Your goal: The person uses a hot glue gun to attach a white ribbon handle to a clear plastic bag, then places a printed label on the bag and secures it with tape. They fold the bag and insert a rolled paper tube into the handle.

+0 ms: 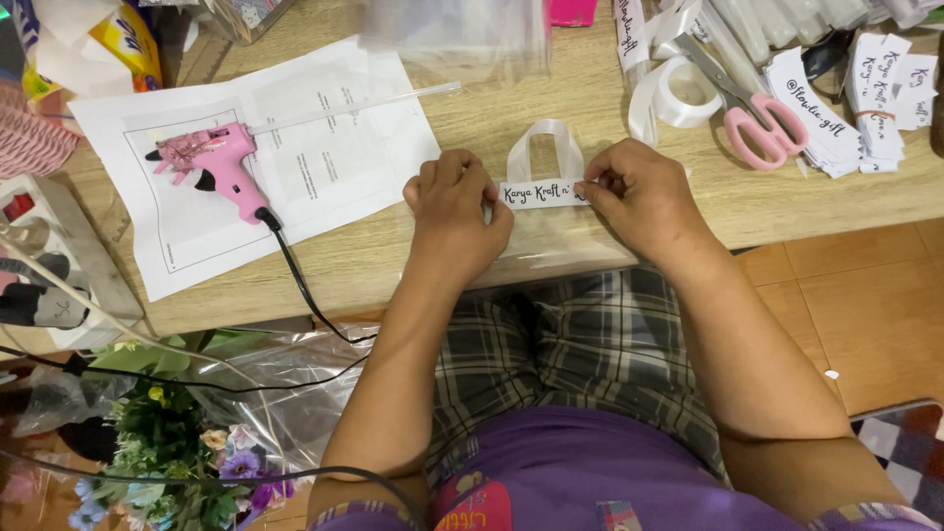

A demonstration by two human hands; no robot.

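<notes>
Wooden table; paper label in both grips.

This looks like a home craft corner — a small handmade-gift workspace set up at a low wooden table over an orange tiled floor. The tabletop is crowded with making supplies: a pink hot glue gun resting on a sheet of paper, pink-handled scissors, a roll of white ribbon and stacks of printed paper labels. Beside the table sit artificial flowers and clear plastic wrap — and a power strip feeds the tools.
</notes>
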